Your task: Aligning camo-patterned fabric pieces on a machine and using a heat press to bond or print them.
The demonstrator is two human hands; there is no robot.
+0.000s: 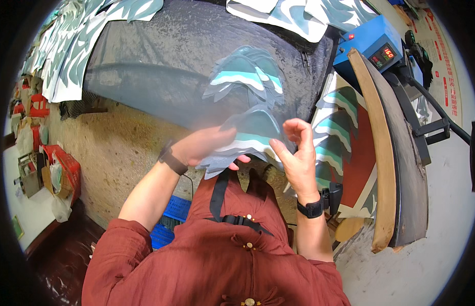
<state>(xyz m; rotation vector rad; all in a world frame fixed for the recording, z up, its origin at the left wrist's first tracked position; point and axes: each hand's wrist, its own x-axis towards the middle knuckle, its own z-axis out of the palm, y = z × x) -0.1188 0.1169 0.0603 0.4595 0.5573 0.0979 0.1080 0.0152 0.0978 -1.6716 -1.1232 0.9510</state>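
Note:
My left hand (204, 145) grips a fanned stack of curved cut pieces (255, 125), grey with teal and white bands. Its thumb lies over them, and fingertips show beneath the lower edge. The hand is slightly blurred. Along the stack's right edge is my right hand (298, 158), its thumb apart from its bent fingers and nothing plainly held. Just beyond, a second pile of similar pieces (247, 74) rests on the dark-covered table (145, 66). To the right, more such pieces (337, 132) overlap in a row on a red and white surface.
A blue machine (372, 46) with a lit display stands at the right, behind a curved wooden-edged board (375, 153). Printed sheets (69, 56) hang over the table's far left. Blue crates (171, 217) and a red basket (64, 166) sit on the floor.

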